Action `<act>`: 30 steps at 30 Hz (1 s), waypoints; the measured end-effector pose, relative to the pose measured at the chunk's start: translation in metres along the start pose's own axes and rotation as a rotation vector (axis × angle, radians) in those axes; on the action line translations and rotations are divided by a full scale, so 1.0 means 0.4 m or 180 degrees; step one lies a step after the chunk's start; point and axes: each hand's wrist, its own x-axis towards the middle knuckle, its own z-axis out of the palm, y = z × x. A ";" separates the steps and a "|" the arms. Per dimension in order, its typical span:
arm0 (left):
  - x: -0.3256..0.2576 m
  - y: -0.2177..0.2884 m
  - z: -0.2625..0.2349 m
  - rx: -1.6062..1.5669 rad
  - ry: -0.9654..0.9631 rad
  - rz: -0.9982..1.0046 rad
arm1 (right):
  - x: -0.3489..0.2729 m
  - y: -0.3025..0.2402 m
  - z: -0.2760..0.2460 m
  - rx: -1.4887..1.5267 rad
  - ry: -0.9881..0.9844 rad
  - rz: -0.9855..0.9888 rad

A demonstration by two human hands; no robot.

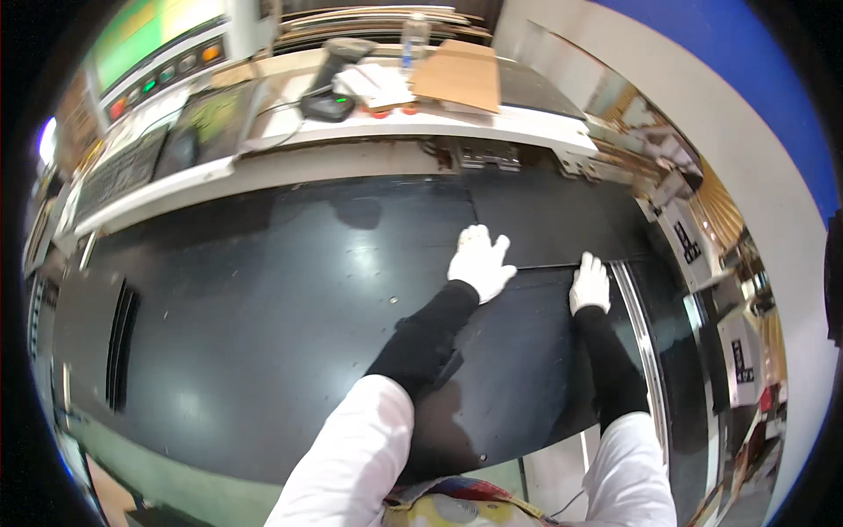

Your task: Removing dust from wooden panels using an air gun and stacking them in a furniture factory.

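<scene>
A flat dark panel (562, 215) lies at the far right of a large black worktable (263, 307). My left hand (481, 265), in a white glove, rests by the panel's near left corner with its fingers spread. Along the same near edge, farther right, my right hand (591, 285) reaches forward, also white-gloved, with fingers stretched out at the edge. Neither hand is wrapped around anything. A metal rail (639, 334) runs just right of my right hand. Metal fittings (489, 156) sit beyond the panel's far edge.
A stack of dark panels (88, 338) lies at the table's left end. The shelf behind carries a keyboard (118, 180), a handheld scanner (338, 66) on its base, a clear bottle (414, 42) and a cardboard piece (458, 77). Machine units (689, 241) line the right side.
</scene>
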 end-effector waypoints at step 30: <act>-2.043 0.003 -0.635 -0.0102 0.0945 -0.5281 | -1.195 -1.503 -0.632 0.4610 -0.2827 -0.3554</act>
